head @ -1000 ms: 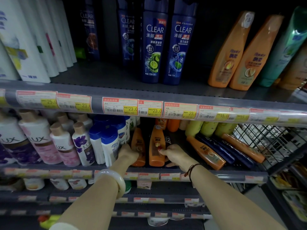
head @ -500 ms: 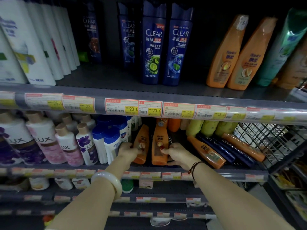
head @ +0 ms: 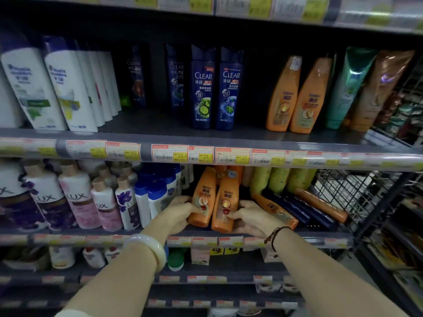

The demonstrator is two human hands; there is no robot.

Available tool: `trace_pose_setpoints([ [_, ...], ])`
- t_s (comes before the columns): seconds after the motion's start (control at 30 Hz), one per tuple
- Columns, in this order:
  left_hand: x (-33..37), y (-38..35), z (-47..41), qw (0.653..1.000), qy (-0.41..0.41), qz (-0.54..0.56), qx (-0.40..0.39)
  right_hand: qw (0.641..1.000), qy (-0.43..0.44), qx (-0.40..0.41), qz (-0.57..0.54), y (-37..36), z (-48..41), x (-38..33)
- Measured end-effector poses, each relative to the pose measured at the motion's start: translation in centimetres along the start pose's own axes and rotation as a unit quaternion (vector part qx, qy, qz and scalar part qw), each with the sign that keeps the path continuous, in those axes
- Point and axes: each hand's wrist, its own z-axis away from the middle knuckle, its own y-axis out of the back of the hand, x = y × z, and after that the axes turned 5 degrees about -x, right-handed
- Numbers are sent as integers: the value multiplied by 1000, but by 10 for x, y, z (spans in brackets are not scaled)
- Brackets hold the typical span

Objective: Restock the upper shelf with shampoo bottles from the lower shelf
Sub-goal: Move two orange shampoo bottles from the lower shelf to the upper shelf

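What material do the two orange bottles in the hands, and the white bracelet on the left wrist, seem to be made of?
Orange bottles: probably opaque plastic with a smooth, slightly glossy finish, judging by the soft highlights and printed labels. White bracelet: a rigid, polished, milky bangle; it could be jade-like stone, glass or resin, the view cannot settle which.

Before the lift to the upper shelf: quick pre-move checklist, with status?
1. Left hand gripping the left orange shampoo bottle: ok.
2. Right hand gripping the right orange shampoo bottle: ok.
3. Both bottles upright: ok, slightly tilted.
4. Free gap on the grey upper shelf beside the two matching orange bottles: ok.
5. Bottle tops clear of the price-tag rail: not ok, tops sit behind and under it.
6. Caps closed: cannot tell.
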Motion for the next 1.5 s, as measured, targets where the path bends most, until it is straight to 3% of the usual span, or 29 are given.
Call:
trace_pose_setpoints([
  [0.37, 5, -20, 45, 986, 15, -145, -83, 995, 11, -63, 74, 22, 62, 6],
  [0.63, 24, -38, 71, 971, -21, -214, -107, 989, 43, -88, 115, 30, 98, -9],
  [1.17, 107, -90, 100, 932, -174, -299, -111, 982, 124, -41, 138, 67, 154, -85],
  [1.5, 173, -130, 94, 917, -265, -281, -95, 964, 214, 10, 158, 99, 167, -154],
])
